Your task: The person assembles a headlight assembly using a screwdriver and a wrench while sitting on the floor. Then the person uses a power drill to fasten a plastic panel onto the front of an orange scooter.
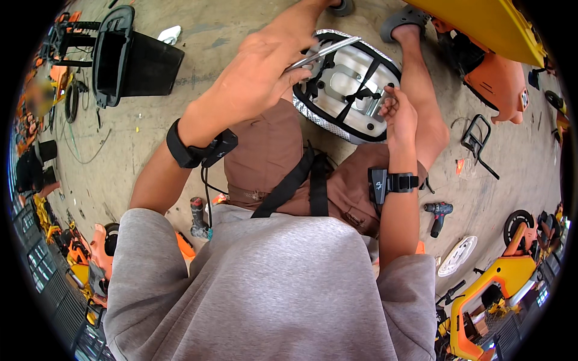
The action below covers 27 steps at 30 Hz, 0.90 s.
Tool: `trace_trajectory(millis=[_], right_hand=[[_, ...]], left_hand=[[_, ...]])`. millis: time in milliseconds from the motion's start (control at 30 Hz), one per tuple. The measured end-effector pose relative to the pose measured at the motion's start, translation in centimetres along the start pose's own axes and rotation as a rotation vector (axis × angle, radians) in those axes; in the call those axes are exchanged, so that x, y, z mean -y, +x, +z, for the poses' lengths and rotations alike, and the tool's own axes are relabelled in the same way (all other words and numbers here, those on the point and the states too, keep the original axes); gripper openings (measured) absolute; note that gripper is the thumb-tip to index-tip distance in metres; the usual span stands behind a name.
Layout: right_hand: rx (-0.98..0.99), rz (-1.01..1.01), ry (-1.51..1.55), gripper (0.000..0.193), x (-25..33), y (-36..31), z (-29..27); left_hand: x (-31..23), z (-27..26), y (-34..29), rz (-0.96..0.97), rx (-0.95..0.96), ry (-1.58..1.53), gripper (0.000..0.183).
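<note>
Between my legs lies an oval, shallow piece that looks like an upturned scooter seat (pixel 346 78). Its silvery underside has a black inner edge, black straps and a shiny patterned outer rim. My left hand (pixel 256 72) is closed around a long silver metal tool (pixel 325 53), held over the seat's upper left part; the tool's exact kind is unclear. Near the seat's right edge, my right hand (pixel 399 114) has its fingers curled and pinched together. Whatever may be between those fingers is too small to name.
A black bin-like box (pixel 150 69) lies at the far left. To the right are a cordless drill (pixel 438 213), a black metal frame (pixel 477 139) and a white oval part (pixel 457 256). Another power tool (pixel 198 218) stands by my left side. Orange and yellow body panels (pixel 497 84) crowd the far right.
</note>
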State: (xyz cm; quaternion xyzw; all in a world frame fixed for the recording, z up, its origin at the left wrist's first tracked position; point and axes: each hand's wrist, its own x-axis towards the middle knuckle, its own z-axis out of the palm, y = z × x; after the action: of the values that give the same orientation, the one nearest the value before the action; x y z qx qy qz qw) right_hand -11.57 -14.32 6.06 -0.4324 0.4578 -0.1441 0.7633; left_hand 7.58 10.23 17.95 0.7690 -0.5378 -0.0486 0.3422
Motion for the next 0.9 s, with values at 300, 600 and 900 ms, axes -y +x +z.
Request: trace_trajectory(millis=[300,600,900], right_hand=[[-0.003,0.004,-0.006,0.031,-0.2,0.2,-0.1],[0.015,0.009,-0.021,0.032,-0.4,0.2,0.0],[0.019,0.007,-0.024,0.031,-0.5,0.3,-0.1]], left_hand=[[-0.9,-0.8,0.6,-0.048,-0.019,0.295,0.024],[-1.0,-0.8,1.8,-0.157,-0.066,0.432,0.019],[-2.6,-1.3,2.3,-0.126,0.035,0.141,0.030]])
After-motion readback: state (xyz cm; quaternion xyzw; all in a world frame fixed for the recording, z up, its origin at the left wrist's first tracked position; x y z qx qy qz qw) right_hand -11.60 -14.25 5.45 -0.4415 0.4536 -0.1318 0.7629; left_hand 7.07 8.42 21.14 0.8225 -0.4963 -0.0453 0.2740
